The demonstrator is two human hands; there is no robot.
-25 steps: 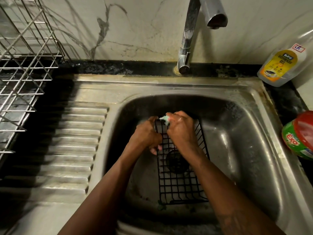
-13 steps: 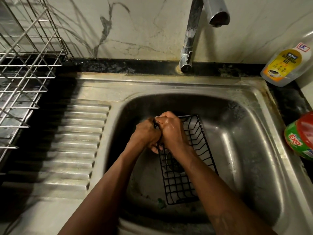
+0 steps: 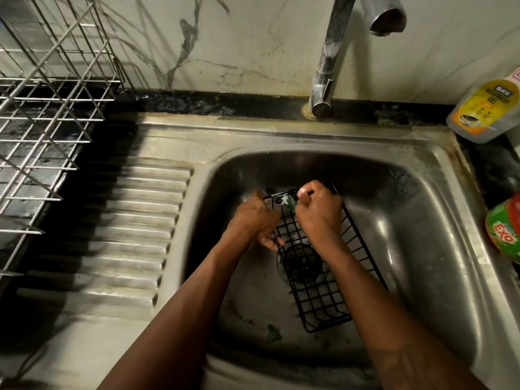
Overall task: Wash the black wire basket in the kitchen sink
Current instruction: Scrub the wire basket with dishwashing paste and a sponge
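Our sink [image 3: 439, 170] holds the basket [image 3: 323, 299], a black grid over the drain [image 3: 302, 261]; left hand [image 3: 253, 218] grips its side, right hand [image 3: 318, 215] clenches a green scrubber [image 3: 288, 204]

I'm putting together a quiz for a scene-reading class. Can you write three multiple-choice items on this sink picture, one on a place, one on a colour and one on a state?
1. Where is the dishwash gel bottle?
A. in the basin
B. outside the sink, past its far right corner
C. on the drainboard

2. What colour is the wire basket?
A. white
B. red
C. black

3. What is the left hand doing?
A. gripping the basket's side
B. turning the faucet
C. lying flat on the drainboard

Key: 1 B, it sits beyond the rim; 2 C, its wires show dark against the steel; 3 A, its fingers curl round the wires.
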